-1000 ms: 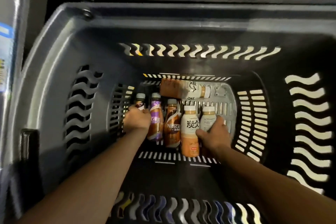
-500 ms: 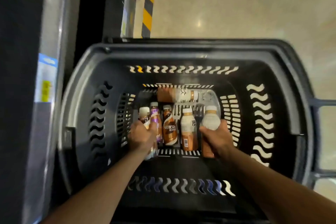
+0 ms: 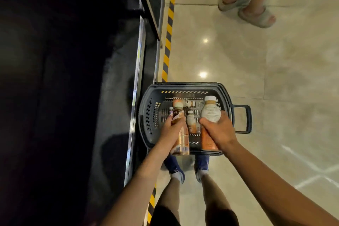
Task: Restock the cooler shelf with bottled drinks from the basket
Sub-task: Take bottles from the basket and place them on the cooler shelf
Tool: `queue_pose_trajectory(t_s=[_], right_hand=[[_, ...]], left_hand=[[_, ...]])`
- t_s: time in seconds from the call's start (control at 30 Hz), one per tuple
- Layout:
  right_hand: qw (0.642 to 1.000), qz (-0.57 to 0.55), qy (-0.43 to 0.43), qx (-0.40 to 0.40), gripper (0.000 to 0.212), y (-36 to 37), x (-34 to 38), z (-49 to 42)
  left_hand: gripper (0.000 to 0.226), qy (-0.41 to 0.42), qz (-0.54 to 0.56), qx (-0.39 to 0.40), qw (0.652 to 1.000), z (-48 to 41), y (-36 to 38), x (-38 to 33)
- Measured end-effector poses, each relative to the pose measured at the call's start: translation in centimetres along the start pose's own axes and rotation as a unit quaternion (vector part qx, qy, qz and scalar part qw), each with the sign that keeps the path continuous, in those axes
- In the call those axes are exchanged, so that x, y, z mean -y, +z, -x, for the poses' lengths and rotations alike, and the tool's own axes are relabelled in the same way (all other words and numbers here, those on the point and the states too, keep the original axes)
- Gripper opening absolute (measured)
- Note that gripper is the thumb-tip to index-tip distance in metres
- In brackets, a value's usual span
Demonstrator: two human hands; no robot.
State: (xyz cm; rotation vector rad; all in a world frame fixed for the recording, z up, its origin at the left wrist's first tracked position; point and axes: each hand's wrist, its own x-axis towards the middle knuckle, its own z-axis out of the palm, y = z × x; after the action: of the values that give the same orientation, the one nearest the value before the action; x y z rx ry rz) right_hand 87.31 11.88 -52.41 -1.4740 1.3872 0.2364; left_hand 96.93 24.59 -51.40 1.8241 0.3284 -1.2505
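A dark plastic basket [image 3: 145,115] stands on the floor in front of my feet. My left hand [image 3: 172,128] is closed around a brown coffee bottle [image 3: 181,139], held above the basket. My right hand [image 3: 218,130] grips a white-and-orange bottle [image 3: 210,113] with a tan cap, also lifted over the basket. Down in the basket, a purple-capped bottle [image 3: 171,109], a white-and-orange bottle [image 3: 190,121] and one lying at the back [image 3: 185,101] are visible between my hands.
The dark cooler [image 3: 73,79] runs along the left, its metal edge [image 3: 136,79] beside the basket. Yellow-black floor tape [image 3: 169,29] runs along the cooler's base. Another person's sandalled feet [image 3: 255,13] stand on the tiled floor at the top right. The basket's pull handle [image 3: 245,119] sticks out right.
I have stood up from the basket; both hands rose out of it, each carrying a bottle. The view now takes in the floor, my feet and the cooler front.
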Motion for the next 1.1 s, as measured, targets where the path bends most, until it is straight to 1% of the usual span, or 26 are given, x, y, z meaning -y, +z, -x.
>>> queue_pose_trajectory(t_s=[0.1, 0.17, 0.2, 0.27, 0.33, 0.43, 0.5, 0.57, 0.67, 0.73, 0.87, 1.0, 1.1], right_hand=[[0.999, -0.014, -0.042, 0.01, 0.054, -3.8, 3.7, 6.6], [0.997, -0.033, -0.069, 0.022, 0.055, -5.8, 5.6, 10.5], [0.996, -0.042, -0.079, 0.025, 0.052, -6.5, 6.3, 12.4], [0.993, -0.055, -0.104, 0.029, 0.038, -7.8, 7.8, 16.0], [0.989, -0.054, -0.132, 0.029, 0.035, -8.7, 9.0, 19.1], [0.983, -0.042, -0.171, 0.044, 0.042, -9.6, 10.5, 23.0], [0.978, -0.018, -0.192, 0.073, 0.036, -10.0, 11.1, 24.6], [0.969, 0.014, -0.222, 0.11, 0.034, -10.3, 11.6, 25.9], [0.947, 0.058, -0.269, 0.164, 0.035, -10.6, 12.7, 27.4], [0.928, 0.071, -0.3, 0.208, 0.033, -10.5, 13.5, 28.6], [0.882, 0.114, -0.364, 0.277, 0.031, -9.2, 14.9, 31.1], [0.82, 0.163, -0.429, 0.34, 0.028, -6.6, 15.8, 35.1], [0.769, 0.169, -0.466, 0.405, 0.023, -4.7, 15.7, 40.1]], left_hand=[[0.022, 0.018, 0.022, -0.013, 1.0, 7.7, -0.9, -2.7], [0.023, 0.035, 0.059, -0.012, 0.998, 11.9, -1.4, -4.1], [0.023, 0.042, 0.08, -0.016, 0.996, 13.9, -1.7, -4.6], [0.03, 0.065, 0.121, -0.02, 0.99, 17.7, -2.3, -5.9], [0.036, 0.081, 0.154, -0.026, 0.984, 21.1, -2.9, -6.7], [0.027, 0.111, 0.148, -0.047, 0.982, 25.8, -4.3, -7.2], [0.017, 0.138, 0.135, -0.063, 0.979, 28.6, -5.3, -7.1], [0.01, 0.163, 0.152, -0.099, 0.97, 30.8, -6.1, -6.8], [0.009, 0.188, 0.211, -0.159, 0.946, 33.4, -6.7, -6.0], [0.012, 0.182, 0.238, -0.207, 0.931, 35.1, -6.7, -5.2], [0.012, 0.179, 0.3, -0.3, 0.887, 38.4, -6.6, -2.3], [0.006, 0.183, 0.354, -0.396, 0.827, 43.2, -6.9, 1.5], [0.008, 0.196, 0.379, -0.468, 0.773, 48.0, -7.1, 4.2]])
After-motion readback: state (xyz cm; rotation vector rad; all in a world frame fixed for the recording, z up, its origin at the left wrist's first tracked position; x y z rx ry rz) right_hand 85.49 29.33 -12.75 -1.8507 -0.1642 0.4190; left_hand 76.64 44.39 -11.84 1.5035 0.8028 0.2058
